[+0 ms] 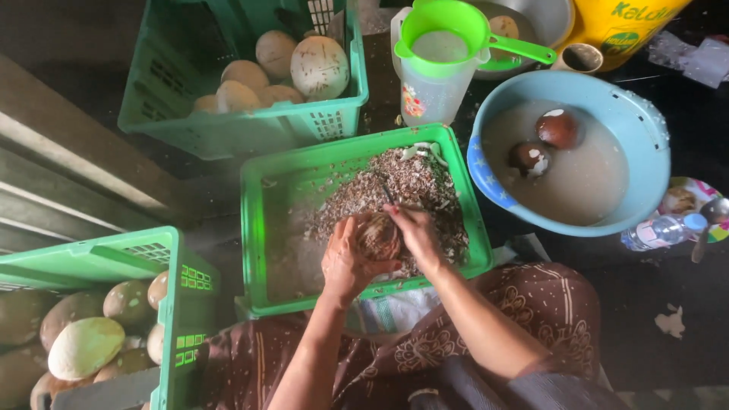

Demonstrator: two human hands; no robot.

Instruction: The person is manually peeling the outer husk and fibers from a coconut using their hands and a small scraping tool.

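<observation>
My left hand (343,262) cups a brown coconut (379,236) over a shallow green tray (254,228) that is covered with brown and white shavings (410,182). My right hand (414,230) rests on the coconut's right side and grips a small dark blade (387,191) that points away from me. Both forearms reach out from my lap, which is covered by brown patterned cloth.
A green crate (228,129) of pale peeled coconuts stands at the back, another green crate (178,304) of coconuts at my left. A blue basin (645,121) of cloudy water holds two brown coconuts. A clear jug with a green strainer (440,45), a yellow container and a small water bottle (661,230) lie to the right.
</observation>
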